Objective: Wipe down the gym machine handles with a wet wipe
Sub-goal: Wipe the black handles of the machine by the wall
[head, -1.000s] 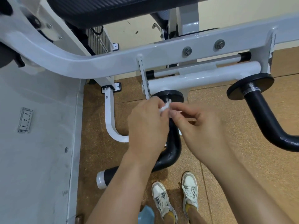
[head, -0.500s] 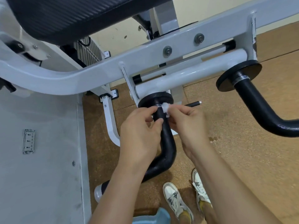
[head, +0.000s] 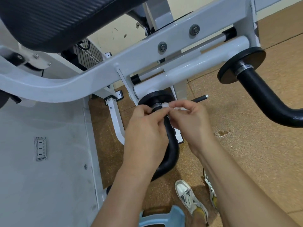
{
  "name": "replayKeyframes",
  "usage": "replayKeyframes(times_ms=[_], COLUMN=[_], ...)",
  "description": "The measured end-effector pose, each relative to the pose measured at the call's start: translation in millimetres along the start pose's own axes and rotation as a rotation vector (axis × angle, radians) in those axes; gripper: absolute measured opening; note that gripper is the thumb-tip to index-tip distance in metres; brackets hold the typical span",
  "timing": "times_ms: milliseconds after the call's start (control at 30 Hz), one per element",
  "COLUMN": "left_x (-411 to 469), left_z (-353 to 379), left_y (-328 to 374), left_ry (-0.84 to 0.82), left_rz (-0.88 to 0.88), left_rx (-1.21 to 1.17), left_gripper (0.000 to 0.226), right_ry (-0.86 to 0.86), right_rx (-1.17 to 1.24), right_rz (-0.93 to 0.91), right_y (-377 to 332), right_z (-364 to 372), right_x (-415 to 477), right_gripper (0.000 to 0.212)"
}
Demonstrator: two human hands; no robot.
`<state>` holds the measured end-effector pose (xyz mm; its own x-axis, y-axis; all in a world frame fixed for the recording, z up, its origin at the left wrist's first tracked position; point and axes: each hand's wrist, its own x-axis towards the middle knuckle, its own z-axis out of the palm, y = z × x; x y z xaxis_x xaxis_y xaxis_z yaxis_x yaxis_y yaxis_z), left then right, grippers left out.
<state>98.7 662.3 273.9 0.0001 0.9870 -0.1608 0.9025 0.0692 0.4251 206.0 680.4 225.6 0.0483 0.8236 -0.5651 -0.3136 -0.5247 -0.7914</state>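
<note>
Left hand point(head: 146, 128) and right hand point(head: 191, 122) have shifted farther up the handle point(head: 171, 151), to its collar point(head: 157, 106) below the disc point(head: 147, 99). Both pinch the wipe point(head: 165, 105) there.

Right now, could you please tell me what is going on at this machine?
A person stands at a white gym machine. The left hand and right hand pinch a small white wipe between them at the top of the near black handle, just under its round collar. The far black handle on the right has no hand on it.
</note>
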Motion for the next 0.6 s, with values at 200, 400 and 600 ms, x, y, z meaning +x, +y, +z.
replayKeyframes(times_ms=[200,400,600], left_x=[2,-9,-8], left_z=[-4,-6,-4], left_y=[-10,-6,-6], left_ry=[-0.045,-0.078,-0.064], left_rz=[-0.012,-0.133,-0.153], left_rx=[-0.081,-0.240,-0.236], left_gripper=[0.032,0.052,0.054], right_ry=[-0.088,-0.092,-0.085], right_rx=[0.235,0.178,0.109], right_rz=[0.154,0.208,0.083], right_y=[-2,13,-2], right_z=[-4,-13,-5], right_x=[2,-11,3], right_gripper=[0.008,0.014,0.010])
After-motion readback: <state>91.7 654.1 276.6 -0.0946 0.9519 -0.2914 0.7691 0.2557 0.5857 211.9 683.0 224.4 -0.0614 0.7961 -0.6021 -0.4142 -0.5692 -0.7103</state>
